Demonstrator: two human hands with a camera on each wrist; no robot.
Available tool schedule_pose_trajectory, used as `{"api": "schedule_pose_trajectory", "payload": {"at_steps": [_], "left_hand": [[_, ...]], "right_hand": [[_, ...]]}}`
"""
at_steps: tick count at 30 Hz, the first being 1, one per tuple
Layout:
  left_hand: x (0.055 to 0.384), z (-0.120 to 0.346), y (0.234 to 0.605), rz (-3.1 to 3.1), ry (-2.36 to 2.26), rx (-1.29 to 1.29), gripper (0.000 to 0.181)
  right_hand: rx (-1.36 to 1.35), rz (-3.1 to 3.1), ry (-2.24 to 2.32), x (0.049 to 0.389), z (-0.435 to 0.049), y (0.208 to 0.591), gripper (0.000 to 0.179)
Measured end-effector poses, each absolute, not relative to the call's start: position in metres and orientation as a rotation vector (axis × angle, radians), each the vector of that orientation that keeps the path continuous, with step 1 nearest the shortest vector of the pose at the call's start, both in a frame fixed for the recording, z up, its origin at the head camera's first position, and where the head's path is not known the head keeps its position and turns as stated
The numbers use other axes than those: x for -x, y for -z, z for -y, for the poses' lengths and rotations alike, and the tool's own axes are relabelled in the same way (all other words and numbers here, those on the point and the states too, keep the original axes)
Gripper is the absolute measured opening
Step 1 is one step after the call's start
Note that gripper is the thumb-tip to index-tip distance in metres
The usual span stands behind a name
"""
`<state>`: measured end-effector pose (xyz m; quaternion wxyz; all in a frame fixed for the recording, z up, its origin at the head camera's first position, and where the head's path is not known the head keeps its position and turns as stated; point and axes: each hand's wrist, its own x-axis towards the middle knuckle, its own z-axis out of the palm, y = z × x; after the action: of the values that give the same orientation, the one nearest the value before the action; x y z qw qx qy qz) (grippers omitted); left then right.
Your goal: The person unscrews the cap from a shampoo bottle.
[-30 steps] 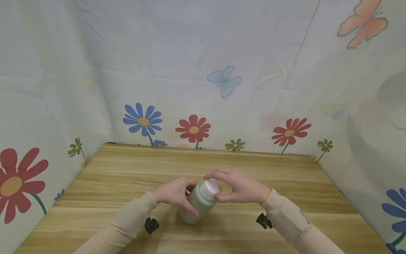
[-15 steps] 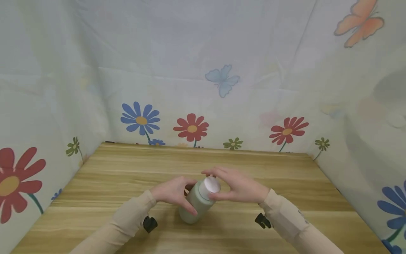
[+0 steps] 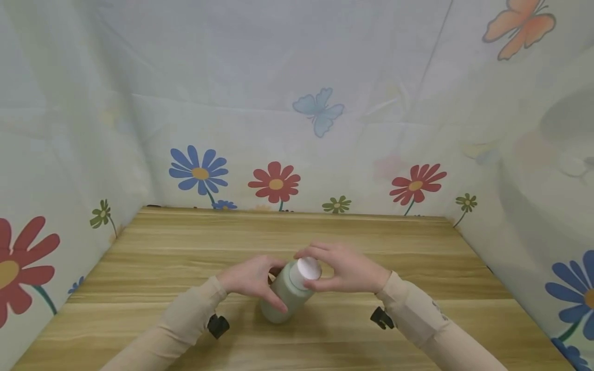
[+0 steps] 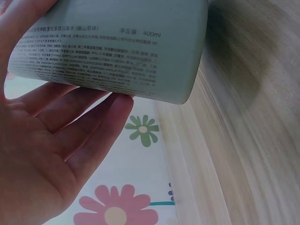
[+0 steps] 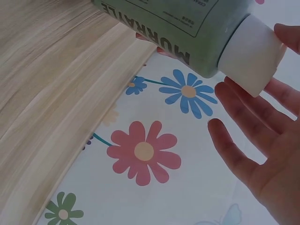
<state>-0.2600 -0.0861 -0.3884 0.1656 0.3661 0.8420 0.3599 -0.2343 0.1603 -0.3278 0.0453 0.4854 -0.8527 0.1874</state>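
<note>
Near the centre, the left hand (image 3: 248, 278) grips a pale-green cylindrical plastic bottle (image 3: 294, 297), cut off in both wrist views; the right hand (image 3: 350, 269) pinches its white round cap (image 3: 306, 270).

The head camera looks forward and down from above the near side of the table (image 3: 185, 237), far enough off to take in both hands, the bottle (image 3: 290, 292) and the cloth (image 3: 260, 62) behind. The left wrist camera sits close, rolled sideways, facing past the left hand (image 3: 250, 278) to the bottle's small print, table at picture right. The right wrist camera, also close and rolled, faces the large lettering beyond the right hand (image 3: 350, 270), table at picture left. All three share bottle, table and cloth; head and right wrist share the cap (image 3: 307, 268).
</note>
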Motion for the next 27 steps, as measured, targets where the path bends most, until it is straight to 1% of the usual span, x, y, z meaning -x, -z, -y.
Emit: {"api": "schedule_pose_trajectory", "payload": {"at_steps": [9,15,21,24,27], "left_hand": [[0.2597,0.0865,0.3854,-2.397,-1.019,-1.043,0.061],[0.2589,0.0861,0.3847,-2.389,-1.012,-1.035,0.06],[0.2588,0.0872,0.3867,-2.393,-1.022,-1.034,0.06],[0.2593,0.088,0.386,-2.396,-1.018,-1.035,0.059],[0.2593,0.0887,0.3846,-2.39,-1.018,-1.029,0.058]], "right_hand": [[-1.588,2.567,-0.575,0.2366,-0.1603,0.3264,0.045],[-1.608,2.572,-0.556,0.2354,-0.1597,0.3253,0.045],[-1.483,2.647,-0.587,0.2318,-0.158,0.3251,0.052],[-1.398,2.656,-0.586,0.2304,-0.1574,0.3241,0.051],[-1.366,2.62,-0.586,0.2292,-0.157,0.3234,0.048]]}}
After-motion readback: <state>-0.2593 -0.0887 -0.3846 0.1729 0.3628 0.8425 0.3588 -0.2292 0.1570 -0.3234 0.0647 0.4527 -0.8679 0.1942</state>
